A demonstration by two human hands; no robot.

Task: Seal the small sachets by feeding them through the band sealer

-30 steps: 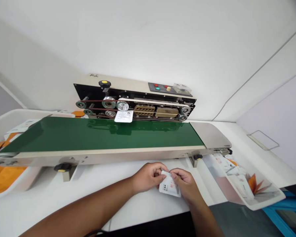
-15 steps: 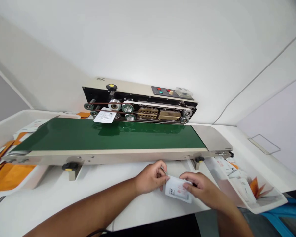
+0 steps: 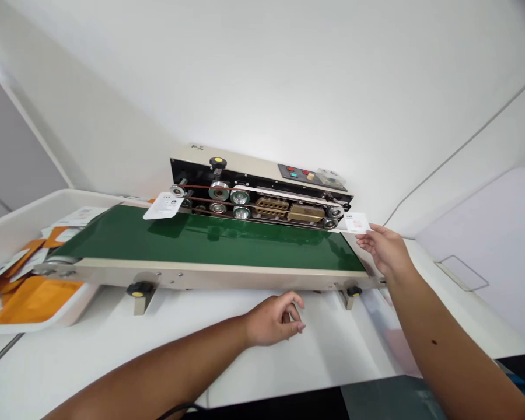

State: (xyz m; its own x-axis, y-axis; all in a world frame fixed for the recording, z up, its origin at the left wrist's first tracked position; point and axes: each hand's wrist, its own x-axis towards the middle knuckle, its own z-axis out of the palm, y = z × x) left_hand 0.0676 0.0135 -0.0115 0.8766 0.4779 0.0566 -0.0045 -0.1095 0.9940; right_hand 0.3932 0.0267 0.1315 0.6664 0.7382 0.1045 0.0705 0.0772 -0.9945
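My right hand [image 3: 387,248] pinches a small white pouch [image 3: 356,223] with red print by its lower right edge. It holds the pouch up at the right-hand end of the band sealer [image 3: 262,192], beside the end rollers; whether the pouch touches the belts I cannot tell. Another white pouch [image 3: 164,206] with dark print sticks out at the sealer's left end, over the green conveyor belt [image 3: 227,245]. In front of the conveyor, my left hand [image 3: 277,319] hovers above the white table, its fingers loosely curled and apart from the thumb, with nothing in it.
At the left, a white bin [image 3: 76,312] contains orange and white pouches below the conveyor's end. Black knobs [image 3: 140,290] with yellow centres jut from the conveyor's front. A translucent bin [image 3: 391,326] at the right is partly hidden by my right arm. Behind the sealer rises a white wall.
My right hand has carried the pouch up and right from the table front to the sealer's right end. My left hand has let go of it. The other pouch has moved left along the sealer.
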